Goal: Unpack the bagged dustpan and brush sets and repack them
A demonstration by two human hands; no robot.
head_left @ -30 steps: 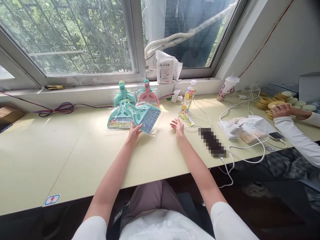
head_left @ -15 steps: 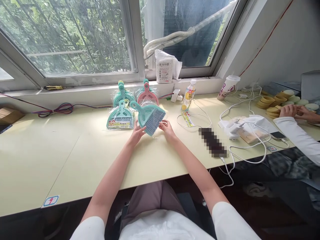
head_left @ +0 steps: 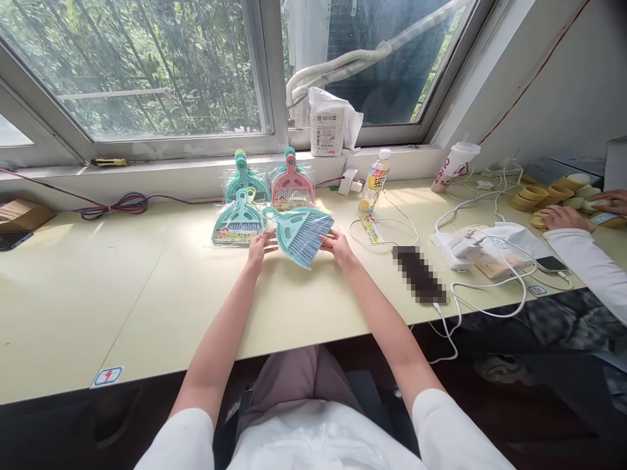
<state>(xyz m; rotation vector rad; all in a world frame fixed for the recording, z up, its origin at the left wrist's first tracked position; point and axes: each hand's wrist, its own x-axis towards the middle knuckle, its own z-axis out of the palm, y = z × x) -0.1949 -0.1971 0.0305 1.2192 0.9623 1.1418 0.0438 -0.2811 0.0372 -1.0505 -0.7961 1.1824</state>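
Note:
A teal brush and dustpan set (head_left: 295,230) with blue-grey bristles sits low over the table in front of me, tilted, its handle toward the upper left. My right hand (head_left: 339,248) pinches the bristle side at its right edge. At the set's left side, my left hand (head_left: 259,251) has its fingers stretched out and apart; whether they touch the set is hard to tell. Just behind stand wrapped sets: a teal one with a printed label (head_left: 240,220), another teal one (head_left: 246,181) and a pink one (head_left: 292,179).
To the right are a drink bottle (head_left: 374,183), a yellow label card (head_left: 370,230), a blurred-out dark object (head_left: 418,274), white cables and a charger (head_left: 463,248), and a lidded cup (head_left: 455,166). Another person's hand (head_left: 568,219) rests by yellow pieces (head_left: 529,198).
The brush and dustpan set has shifted slightly right and lower, turning flatter. My left hand's fingers have loosened from its edge. The other person's hands have moved apart.

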